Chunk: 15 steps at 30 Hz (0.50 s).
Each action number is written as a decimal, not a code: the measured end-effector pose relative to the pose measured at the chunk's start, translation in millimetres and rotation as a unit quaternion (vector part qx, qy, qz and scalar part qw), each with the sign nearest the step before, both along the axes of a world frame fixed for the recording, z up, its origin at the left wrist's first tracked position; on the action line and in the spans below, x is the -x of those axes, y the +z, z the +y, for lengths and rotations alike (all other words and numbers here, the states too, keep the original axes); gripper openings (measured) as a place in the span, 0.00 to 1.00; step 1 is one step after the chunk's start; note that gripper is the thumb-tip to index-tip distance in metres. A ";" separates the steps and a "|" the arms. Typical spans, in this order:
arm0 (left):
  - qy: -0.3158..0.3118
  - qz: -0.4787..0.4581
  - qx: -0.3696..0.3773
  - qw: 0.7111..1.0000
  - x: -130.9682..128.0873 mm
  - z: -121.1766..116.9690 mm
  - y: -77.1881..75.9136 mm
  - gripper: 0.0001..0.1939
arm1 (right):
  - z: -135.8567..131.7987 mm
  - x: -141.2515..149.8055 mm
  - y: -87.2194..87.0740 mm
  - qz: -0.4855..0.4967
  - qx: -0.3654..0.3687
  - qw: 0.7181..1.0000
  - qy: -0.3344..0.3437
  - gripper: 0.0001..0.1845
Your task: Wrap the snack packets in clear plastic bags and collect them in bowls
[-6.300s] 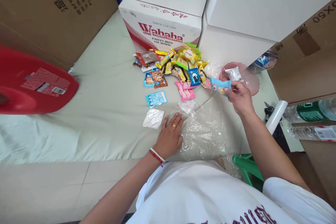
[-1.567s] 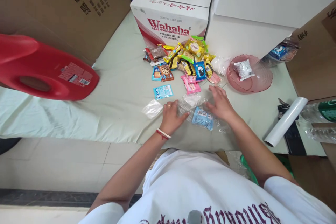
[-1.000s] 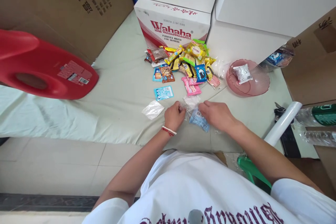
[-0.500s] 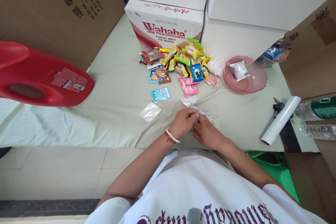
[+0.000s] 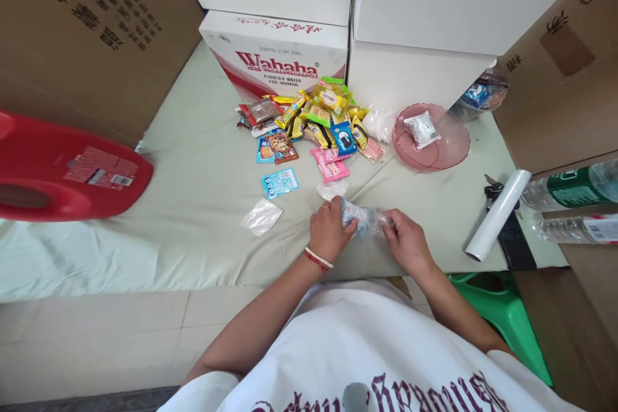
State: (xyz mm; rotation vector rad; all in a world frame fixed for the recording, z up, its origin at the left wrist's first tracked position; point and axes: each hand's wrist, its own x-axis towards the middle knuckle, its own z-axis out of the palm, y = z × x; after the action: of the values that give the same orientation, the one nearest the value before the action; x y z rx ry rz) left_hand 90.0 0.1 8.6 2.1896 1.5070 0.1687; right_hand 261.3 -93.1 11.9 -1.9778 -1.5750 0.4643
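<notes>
My left hand point(image 5: 329, 232) is closed around a small blue-and-white packet point(image 5: 355, 214) above the near part of the table. Clear plastic film point(image 5: 375, 224), apparently a bag, covers or adjoins the packet's right end. That film's far end is pinched in my right hand point(image 5: 408, 239), a short gap away. Just beyond my left hand lies a crumpled clear wrapper point(image 5: 332, 190). A flat clear bag point(image 5: 261, 217) and a light-blue sachet point(image 5: 280, 183) rest to the left.
A heap of wrapped snacks point(image 5: 316, 119) lies before the Wahaha box point(image 5: 275, 58). Right of it stands a pink bowl point(image 5: 454, 151) holding a silvery-white packet point(image 5: 422, 129). A white roll point(image 5: 497, 215), keys and bottles are at the right, a red jug point(image 5: 96, 174) at the left.
My hands have moved apart, my right hand rightward with the film's end. The blue-and-white packet now shows in my left hand. The whole view has shifted slightly.
</notes>
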 end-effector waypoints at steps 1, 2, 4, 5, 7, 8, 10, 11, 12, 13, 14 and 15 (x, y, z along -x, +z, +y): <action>-0.012 -0.001 -0.002 1.000 -2.1 -1.3 2.1 0.30 | 4.4 6.2 4.9 0.028 0.002 1.000 0.012 0.12; -0.025 -0.010 -0.015 1.000 -3.9 -3.4 4.3 0.27 | 9.1 11.8 8.8 0.057 0.002 0.998 0.027 0.13; -0.059 -0.047 -0.055 0.996 -6.1 -9.3 7.6 0.20 | 17.7 20.0 11.8 0.133 0.010 0.990 0.052 0.16; -0.084 -0.077 -0.072 0.991 -6.5 -12.5 8.1 0.19 | 20.8 22.4 10.9 0.183 0.021 0.981 0.059 0.17; -0.141 -0.162 -0.075 0.974 -6.4 -18.3 6.2 0.23 | 23.5 24.6 4.9 0.288 0.046 0.955 0.056 0.19; -0.167 -0.211 -0.062 0.961 -6.2 -20.6 4.0 0.27 | 23.2 25.1 0.7 0.328 0.052 0.942 0.042 0.21; -0.201 -0.301 -0.013 0.932 -5.7 -23.5 -1.1 0.35 | 20.9 25.7 -6.9 0.374 0.055 0.926 0.001 0.25; -0.203 -0.338 0.017 0.919 -5.0 -24.0 -3.0 0.37 | 19.6 25.2 -9.0 0.387 0.055 0.920 -0.017 0.26; -0.194 -0.371 0.047 0.907 -3.5 -23.8 -4.0 0.38 | 18.6 23.0 -9.3 0.395 0.057 0.916 -0.026 0.26; -0.174 -0.402 0.074 0.896 -0.5 -22.8 -3.9 0.38 | 18.3 18.2 -7.5 0.398 0.057 0.915 -0.030 0.25; -0.146 -0.428 0.096 0.887 4.3 -21.1 -2.8 0.36 | 19.4 9.7 -3.3 0.394 0.053 0.917 -0.031 0.23; -0.115 -0.447 0.111 0.880 11.2 -19.0 -0.9 0.34 | 22.1 -3.5 2.8 0.382 0.040 0.923 -0.037 0.22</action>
State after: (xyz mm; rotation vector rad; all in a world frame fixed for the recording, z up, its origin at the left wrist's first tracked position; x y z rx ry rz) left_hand 78.8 -19.0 7.6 1.6875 0.6928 0.7644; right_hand 264.8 -70.9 14.7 -1.5950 -0.9850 1.1196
